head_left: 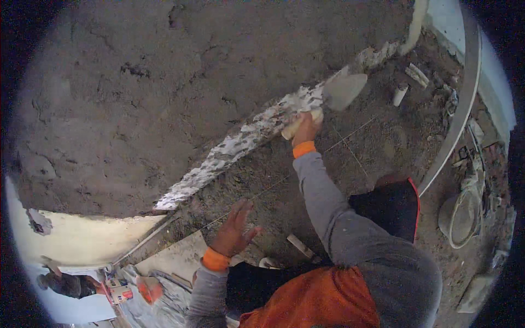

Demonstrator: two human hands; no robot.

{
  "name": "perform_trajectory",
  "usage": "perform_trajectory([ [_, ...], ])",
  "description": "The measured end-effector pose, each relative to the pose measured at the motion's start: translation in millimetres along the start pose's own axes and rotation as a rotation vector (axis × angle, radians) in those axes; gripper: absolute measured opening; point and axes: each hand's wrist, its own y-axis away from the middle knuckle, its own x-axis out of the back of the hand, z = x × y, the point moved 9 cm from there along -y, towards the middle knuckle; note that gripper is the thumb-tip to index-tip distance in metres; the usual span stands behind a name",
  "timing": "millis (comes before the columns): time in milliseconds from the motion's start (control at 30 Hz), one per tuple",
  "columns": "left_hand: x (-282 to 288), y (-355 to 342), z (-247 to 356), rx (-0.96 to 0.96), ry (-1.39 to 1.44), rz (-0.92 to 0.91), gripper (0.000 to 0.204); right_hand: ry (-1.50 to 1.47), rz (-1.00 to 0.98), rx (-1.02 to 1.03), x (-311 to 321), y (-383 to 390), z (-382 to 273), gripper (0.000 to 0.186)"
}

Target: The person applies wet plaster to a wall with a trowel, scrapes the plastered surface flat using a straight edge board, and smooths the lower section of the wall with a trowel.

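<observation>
A pointed trowel is in my right hand [308, 128], whose fingers are wrapped round its pale handle. The flat grey blade of the trowel [348, 91] points up and right, over the lower edge of the wet-looking grey mortar wall [136, 93]. Beside the blade runs a rough whitish strip [240, 139] along the bottom of that mortar, down to the left. Held out with spread fingers, my left hand [234, 228] has nothing in it and is over the dirty floor [262, 194], nearest the lower end of the strip.
A bucket [460, 218] stands at the right among rubble. Short white pipe pieces [401, 94] lie near the far wall base. A long curved-looking straightedge [467, 104] spans the right side. At lower left are a board [178, 254], plastic sheeting, and another person [71, 285].
</observation>
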Motion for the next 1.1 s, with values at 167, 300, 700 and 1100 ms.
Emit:
perform_trajectory([
  [167,-7,-5,-6,0.046,0.059,-0.05,0.063,0.357,-0.082,-0.035,3,5,1,0.032],
  [300,-23,1,-28,0.202,0.146,-0.164,0.063,-0.11,-0.288,0.176,-30,9,-28,0.039],
  [700,-29,-5,-41,0.041,0.085,-0.04,0.061,0.85,-0.178,0.485,-22,-26,-10,0.015],
  [1100,-24,-8,-35,-0.025,0.08,-0.04,0.06,1.254,-0.096,1.074,-47,-2,-4,0.034],
])
